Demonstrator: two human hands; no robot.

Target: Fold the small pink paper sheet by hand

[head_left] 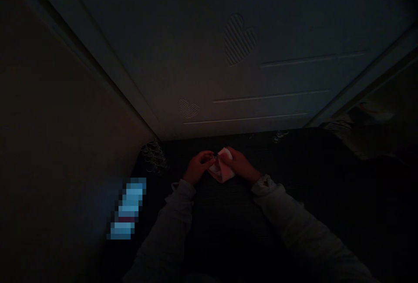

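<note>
In dim light, a small folded pink-and-white piece (224, 170), cloth or paper, is held between my two hands. My right hand (241, 164) is closed on its right side, with the fingers partly behind it. At its left edge my left hand (197, 165) is closed, thumb and fingers curled toward each other. Something small and shiny shows near the left fingertips, too dark to name. A heap of thin shiny rings (154, 157) lies to the left of my left hand. A few more rings (279, 136) lie beyond my right hand.
A dark ridged surface (225, 217) lies under my hands. Behind it stands a pale door-like panel (209, 69) with raised hearts and lines. A lit, blurred-out screen (128, 209) is at the left by the wall. Crumpled pale material (342, 128) shows dimly at the right.
</note>
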